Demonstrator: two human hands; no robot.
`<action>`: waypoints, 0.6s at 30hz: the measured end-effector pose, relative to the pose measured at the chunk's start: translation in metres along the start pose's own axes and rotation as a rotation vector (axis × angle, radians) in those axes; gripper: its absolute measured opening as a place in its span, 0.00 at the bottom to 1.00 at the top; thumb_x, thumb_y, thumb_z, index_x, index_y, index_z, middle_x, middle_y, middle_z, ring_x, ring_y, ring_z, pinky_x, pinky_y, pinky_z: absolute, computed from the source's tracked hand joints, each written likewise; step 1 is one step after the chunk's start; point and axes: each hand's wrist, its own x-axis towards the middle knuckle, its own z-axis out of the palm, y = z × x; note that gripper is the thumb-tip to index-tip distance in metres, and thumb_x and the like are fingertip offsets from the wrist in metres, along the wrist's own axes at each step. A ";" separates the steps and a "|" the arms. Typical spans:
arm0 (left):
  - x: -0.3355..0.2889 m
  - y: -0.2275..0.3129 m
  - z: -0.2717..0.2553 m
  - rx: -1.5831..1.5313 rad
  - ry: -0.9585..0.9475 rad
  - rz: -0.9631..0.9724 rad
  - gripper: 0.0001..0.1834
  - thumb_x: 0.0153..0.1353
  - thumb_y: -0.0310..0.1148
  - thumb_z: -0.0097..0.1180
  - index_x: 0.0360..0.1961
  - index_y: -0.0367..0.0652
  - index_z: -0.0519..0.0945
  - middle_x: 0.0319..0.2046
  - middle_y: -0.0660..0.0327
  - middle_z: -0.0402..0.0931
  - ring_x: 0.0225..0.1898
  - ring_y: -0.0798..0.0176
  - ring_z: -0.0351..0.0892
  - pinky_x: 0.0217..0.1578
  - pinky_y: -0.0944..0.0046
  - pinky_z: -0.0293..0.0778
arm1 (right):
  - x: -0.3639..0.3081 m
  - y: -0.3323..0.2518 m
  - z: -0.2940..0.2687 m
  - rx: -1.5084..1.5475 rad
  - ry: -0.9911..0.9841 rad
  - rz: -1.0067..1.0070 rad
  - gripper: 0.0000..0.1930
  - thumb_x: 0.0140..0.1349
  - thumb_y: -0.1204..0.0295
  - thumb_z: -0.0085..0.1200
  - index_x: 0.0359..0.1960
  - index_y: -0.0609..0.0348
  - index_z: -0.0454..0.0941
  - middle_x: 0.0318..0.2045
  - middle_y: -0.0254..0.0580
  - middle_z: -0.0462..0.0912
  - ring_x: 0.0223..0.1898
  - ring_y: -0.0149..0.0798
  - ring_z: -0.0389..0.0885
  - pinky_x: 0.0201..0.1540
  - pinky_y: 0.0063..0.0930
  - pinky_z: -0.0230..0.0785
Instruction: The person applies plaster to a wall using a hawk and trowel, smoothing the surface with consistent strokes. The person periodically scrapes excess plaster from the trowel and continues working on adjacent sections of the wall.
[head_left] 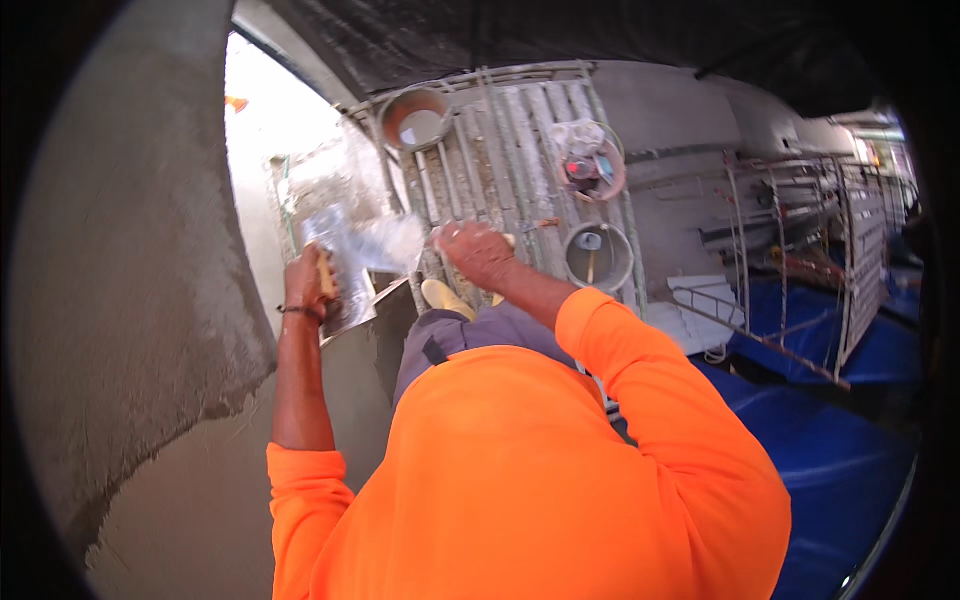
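Observation:
My left hand (pixel 308 282) is closed around the wooden handle of a plastering trowel (pixel 350 295), whose broad rectangular metal blade is tilted beside the wall. Fingers wrapped, my right hand (pixel 476 250) grips a smaller hand trowel (pixel 395 243). Its pale blade is smeared by motion and reaches left to the plastering trowel's blade; whether the two touch, I cannot tell. Grey plaster covers the wall (pixel 140 210) on my left, with a smoother, lighter patch (pixel 200 500) below a ragged edge.
I stand on a slatted platform (pixel 510 150). On it are a round tub (pixel 388 125), a bucket of mixed items (pixel 618 160) and a bucket (pixel 628 265) with a long-handled tool inside. Metal scaffold frames (pixel 850 270) and blue sheeting (pixel 800 450) lie to the right.

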 end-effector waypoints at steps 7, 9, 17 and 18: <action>0.070 0.003 0.016 -0.282 0.251 0.026 0.15 0.67 0.41 0.47 0.42 0.37 0.72 0.31 0.54 0.74 0.25 0.59 0.75 0.18 0.58 0.73 | -0.067 -0.027 0.007 0.064 0.106 -0.035 0.14 0.62 0.69 0.52 0.49 0.51 0.78 0.41 0.39 0.82 0.41 0.44 0.84 0.41 0.41 0.78; 0.082 0.014 0.009 -0.602 0.261 0.048 0.16 0.67 0.36 0.44 0.47 0.35 0.69 0.38 0.50 0.74 0.31 0.54 0.78 0.24 0.52 0.80 | -0.079 -0.028 0.003 0.122 -0.014 0.070 0.14 0.63 0.69 0.52 0.50 0.51 0.77 0.41 0.42 0.82 0.41 0.45 0.84 0.41 0.44 0.78; 0.053 0.026 0.048 -1.036 0.176 0.046 0.21 0.69 0.27 0.39 0.61 0.32 0.59 0.55 0.43 0.68 0.54 0.40 0.77 0.55 0.32 0.78 | -0.091 0.010 -0.028 0.472 -0.079 0.471 0.22 0.67 0.57 0.56 0.51 0.63 0.74 0.40 0.56 0.82 0.41 0.60 0.84 0.43 0.53 0.77; 0.047 0.024 0.053 -1.096 0.140 0.000 0.21 0.69 0.28 0.39 0.61 0.31 0.60 0.54 0.43 0.69 0.54 0.40 0.77 0.56 0.32 0.77 | -0.090 0.013 -0.032 0.486 -0.089 0.471 0.23 0.66 0.57 0.57 0.51 0.64 0.74 0.40 0.57 0.82 0.41 0.61 0.84 0.44 0.53 0.77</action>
